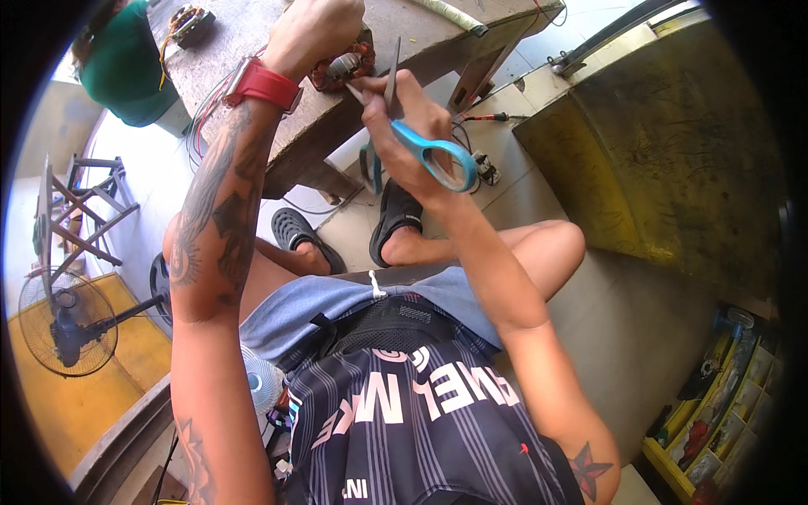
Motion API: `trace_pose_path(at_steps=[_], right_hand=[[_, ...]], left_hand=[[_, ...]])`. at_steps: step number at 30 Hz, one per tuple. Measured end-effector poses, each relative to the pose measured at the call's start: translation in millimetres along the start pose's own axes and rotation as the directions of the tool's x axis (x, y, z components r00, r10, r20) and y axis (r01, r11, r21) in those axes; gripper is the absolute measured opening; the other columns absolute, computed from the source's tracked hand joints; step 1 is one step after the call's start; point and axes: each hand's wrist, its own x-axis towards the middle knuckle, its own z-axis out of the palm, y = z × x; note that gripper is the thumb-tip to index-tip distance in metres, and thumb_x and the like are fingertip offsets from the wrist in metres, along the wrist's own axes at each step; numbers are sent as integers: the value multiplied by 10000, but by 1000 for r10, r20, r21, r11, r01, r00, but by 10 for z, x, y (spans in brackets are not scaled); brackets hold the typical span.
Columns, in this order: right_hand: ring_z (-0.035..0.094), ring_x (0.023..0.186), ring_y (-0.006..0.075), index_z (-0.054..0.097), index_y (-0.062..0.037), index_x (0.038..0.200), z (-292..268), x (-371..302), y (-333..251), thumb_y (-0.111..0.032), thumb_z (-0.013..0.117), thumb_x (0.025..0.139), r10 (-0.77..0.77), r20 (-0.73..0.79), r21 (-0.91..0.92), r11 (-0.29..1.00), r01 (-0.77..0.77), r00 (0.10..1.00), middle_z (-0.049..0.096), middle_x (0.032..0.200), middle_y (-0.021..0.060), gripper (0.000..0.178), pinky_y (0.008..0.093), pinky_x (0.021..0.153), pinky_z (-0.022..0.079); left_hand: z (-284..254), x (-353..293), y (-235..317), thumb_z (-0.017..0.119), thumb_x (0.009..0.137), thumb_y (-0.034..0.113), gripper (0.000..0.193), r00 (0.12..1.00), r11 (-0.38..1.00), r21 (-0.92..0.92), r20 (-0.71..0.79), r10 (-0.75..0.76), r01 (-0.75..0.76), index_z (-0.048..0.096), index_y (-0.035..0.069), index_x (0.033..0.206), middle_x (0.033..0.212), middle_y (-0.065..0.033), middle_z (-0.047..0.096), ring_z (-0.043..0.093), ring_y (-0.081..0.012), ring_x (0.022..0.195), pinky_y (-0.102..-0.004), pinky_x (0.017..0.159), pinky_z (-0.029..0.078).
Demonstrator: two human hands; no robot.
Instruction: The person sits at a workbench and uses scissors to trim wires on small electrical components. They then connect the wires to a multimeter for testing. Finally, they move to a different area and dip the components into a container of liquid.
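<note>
A wound motor stator (pixel 343 66) with copper coils and pale lacing sits near the front edge of the wooden table. My left hand (pixel 316 35) is closed at its far left side, a red watch on that wrist; whatever its fingers pinch is hidden. Scissors (pixel 433 156) with blue handles hang in my right hand (pixel 408 122), their blades apart and pointing up and away. The fingertips of that hand reach to the near right side of the stator. Thin coloured wires (pixel 202 126) trail over the table's left edge.
A second stator (pixel 192 27) lies at the far left, near a person in green (pixel 130 67). Right of the table lies a red-and-black pen-like tool (pixel 497 117) with a cable. A large dark yellow panel (pixel 640 151), a yellow parts organizer (pixel 715 429) and a fan (pixel 67 324) stand around.
</note>
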Motion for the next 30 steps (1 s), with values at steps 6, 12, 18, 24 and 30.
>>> trace_pose_path(at_steps=[6, 12, 18, 24, 30], right_hand=[[698, 781, 407, 600, -19, 970, 60, -1, -81, -49, 643, 939, -90, 75, -218, 970, 105, 993, 689, 839, 201, 61, 435, 627, 542], [683, 641, 330, 625, -30, 936, -41, 136, -143, -79, 646, 941, 110, 42, 10, 994, -111, 993, 671, 772, 149, 54, 393, 584, 524], [694, 659, 250, 665, -19, 1002, -44, -29, -85, -116, 637, 972, 147, -175, 44, 989, -141, 973, 688, 769, 120, 106, 367, 632, 545], [717, 684, 329, 640, 4, 1005, 47, 74, 105, -76, 656, 952, 20, -62, 8, 1000, -20, 998, 702, 811, 190, 97, 388, 597, 541], [675, 678, 424, 562, 11, 923, 73, 133, 170, -57, 647, 946, -128, 79, -97, 986, 135, 989, 642, 755, 222, 111, 432, 571, 513]], left_hand=[[-89, -91, 72, 892, 635, 196, 877, 967, 969, 171, -151, 204, -178, 519, -118, 1364, 951, -243, 699, 696, -352, 761, -427, 635, 581], [-262, -74, 187, 916, 606, 220, 902, 996, 996, 37, 35, -85, 83, 527, -113, 1348, 1010, -252, 703, 700, -363, 782, -425, 703, 593], [-95, -20, 30, 938, 586, 212, 962, 992, 993, -62, 84, -91, 96, 487, -122, 1367, 1059, -271, 681, 690, -373, 920, -433, 802, 589], [-62, -26, 18, 847, 715, 170, 843, 995, 992, -87, 49, -83, 87, 461, -103, 1413, 1106, -260, 672, 685, -321, 947, -410, 804, 595], [-62, -91, -35, 755, 845, 127, 725, 996, 961, -261, 24, -86, 90, 434, -84, 1459, 1153, -250, 663, 680, -269, 974, -387, 806, 602]])
